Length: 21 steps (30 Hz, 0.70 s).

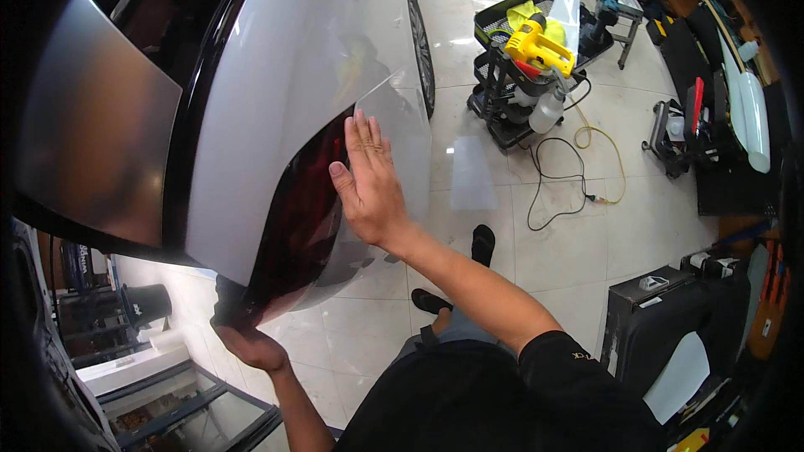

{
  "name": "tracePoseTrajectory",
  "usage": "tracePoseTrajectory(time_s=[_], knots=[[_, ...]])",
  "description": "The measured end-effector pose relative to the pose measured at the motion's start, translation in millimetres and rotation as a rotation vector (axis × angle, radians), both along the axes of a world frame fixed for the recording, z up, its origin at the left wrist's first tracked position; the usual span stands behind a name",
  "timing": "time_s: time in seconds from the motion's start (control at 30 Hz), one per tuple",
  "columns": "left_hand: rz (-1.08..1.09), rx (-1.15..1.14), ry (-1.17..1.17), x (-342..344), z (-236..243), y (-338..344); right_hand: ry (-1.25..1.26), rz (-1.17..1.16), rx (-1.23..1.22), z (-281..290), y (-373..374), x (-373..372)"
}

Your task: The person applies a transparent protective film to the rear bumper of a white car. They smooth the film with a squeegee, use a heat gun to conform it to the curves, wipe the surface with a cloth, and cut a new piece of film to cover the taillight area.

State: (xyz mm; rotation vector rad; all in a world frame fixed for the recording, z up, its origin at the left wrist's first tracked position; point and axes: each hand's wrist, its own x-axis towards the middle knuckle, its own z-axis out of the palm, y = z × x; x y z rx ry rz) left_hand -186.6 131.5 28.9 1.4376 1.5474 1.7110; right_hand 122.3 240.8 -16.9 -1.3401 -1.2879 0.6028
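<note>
My right hand [369, 182] lies flat with its fingers stretched out against the car's dark red tail light [300, 192], at the light's upper right end beside the silver body panel [276, 50]. Its thumb stands apart from the fingers. Below the light's lower end is my left hand [251, 346], palm turned upward. Its fingers run into a dark shape [230, 300] under the car's corner, so I cannot see what they hold or touch. Along the light's right side, the surface [335, 272] looks glossy and partly see-through, like a clear film.
A black rolling cart [502, 75] to the right carries a yellow heat gun [538, 48], a spray bottle [547, 110] and cloths. Cables [578, 176] trail over the tiled floor. A black case [670, 318] stands at lower right, a metal frame [184, 410] at lower left.
</note>
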Motion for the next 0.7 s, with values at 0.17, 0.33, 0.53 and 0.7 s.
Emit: tracePoseTrajectory(time_s=[0.17, 0.33, 0.53, 0.7], knots=[[0.319, 0.232, -0.021, -12, -37, 16, 0.055, 0.156, 0.048, 17, -9, -14], [0.295, 0.195, -0.073, 4, -32, 19, 0.002, 0.259, 0.122, 35, -26, -13], [0.465, 0.135, -0.156, 27, -18, 20, -0.044, 0.284, 0.144, 49, -29, -18], [0.457, 0.132, -0.262, 29, -24, 26, -0.1, 0.241, 0.129, 38, -34, -23]])
